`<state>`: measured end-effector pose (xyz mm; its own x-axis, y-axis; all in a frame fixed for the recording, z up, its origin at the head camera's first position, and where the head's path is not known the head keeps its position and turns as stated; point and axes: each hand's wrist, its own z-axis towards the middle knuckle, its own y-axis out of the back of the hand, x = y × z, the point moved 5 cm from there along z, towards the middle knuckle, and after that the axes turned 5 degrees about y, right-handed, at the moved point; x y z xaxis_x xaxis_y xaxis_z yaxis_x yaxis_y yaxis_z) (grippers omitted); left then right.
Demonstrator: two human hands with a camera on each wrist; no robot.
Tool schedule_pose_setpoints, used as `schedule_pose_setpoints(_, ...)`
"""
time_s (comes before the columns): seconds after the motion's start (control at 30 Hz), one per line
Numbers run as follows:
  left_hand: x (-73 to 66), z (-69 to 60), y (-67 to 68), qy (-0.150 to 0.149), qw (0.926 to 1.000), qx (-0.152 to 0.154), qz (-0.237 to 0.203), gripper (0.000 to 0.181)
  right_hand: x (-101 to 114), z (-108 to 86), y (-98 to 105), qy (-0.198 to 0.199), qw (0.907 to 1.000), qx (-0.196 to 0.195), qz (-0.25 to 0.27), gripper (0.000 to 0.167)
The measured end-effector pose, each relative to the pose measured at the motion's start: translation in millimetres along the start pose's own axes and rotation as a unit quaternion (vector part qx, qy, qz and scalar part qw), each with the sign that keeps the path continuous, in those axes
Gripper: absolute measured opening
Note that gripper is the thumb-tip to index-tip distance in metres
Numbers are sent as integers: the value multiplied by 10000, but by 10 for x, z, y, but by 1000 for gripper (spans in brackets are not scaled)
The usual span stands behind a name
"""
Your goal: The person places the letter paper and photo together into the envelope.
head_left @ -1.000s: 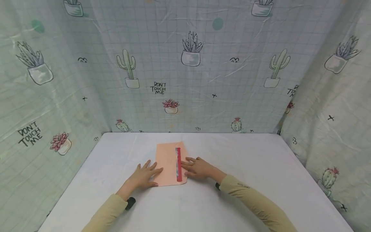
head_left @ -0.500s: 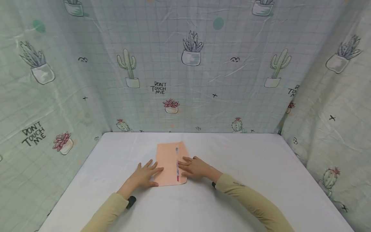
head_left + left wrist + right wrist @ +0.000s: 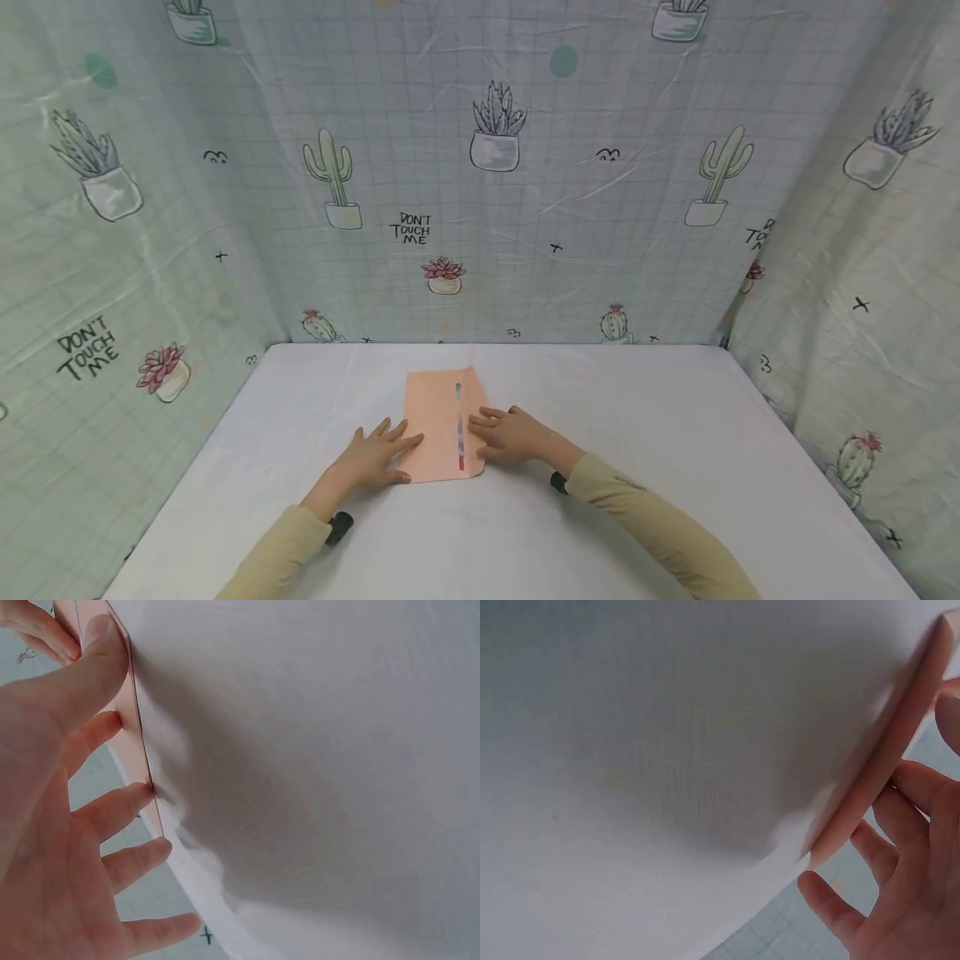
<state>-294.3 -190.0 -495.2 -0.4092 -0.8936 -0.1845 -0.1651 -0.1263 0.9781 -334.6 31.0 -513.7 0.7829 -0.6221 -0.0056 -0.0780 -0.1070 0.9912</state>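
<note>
A peach-coloured folded sheet of paper or card (image 3: pixel 431 404) lies on the white table, with a flap (image 3: pixel 474 396) along its right side. Between flap and sheet shows a narrow blue and red strip (image 3: pixel 461 433). My left hand (image 3: pixel 367 460) rests with spread fingers on the sheet's lower left edge. On the flap lies my right hand (image 3: pixel 517 437), its fingers stretched leftward close to the strip. In the left wrist view the thumb (image 3: pixel 105 645) and fingertips meet the sheet's thin edge. The right wrist view shows the rounded fold (image 3: pixel 889 754) under the right fingers, standing slightly off the table.
The white table (image 3: pixel 637 400) reaches back to a curtain (image 3: pixel 570 208) printed with cacti, which also hangs at both sides. Dark wrist devices (image 3: pixel 340 527) sit below both sleeves.
My right hand moved left with the flap, which covered most of the red part of the strip, then shifted slightly back right. My left hand stayed almost still.
</note>
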Motion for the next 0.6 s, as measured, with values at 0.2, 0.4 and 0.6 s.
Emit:
schedule_pose_setpoints(0.2, -26, -31, -5, -49, 9999, -61, -92, 59, 55, -220, 202, -233, 9981, -233, 525, 54)
schedule_pose_setpoints(0.4, -120, -80, 37, -185, 9994, -273, -96, 51, 63, -457, 300, -455, 9943, -347, 899, 51)
schedule_pose_setpoints(0.6, -212, -148, 71, -206, 9981, -477, -320, 45, 15, -709, 287, -444, 9853, -758, 1464, 51)
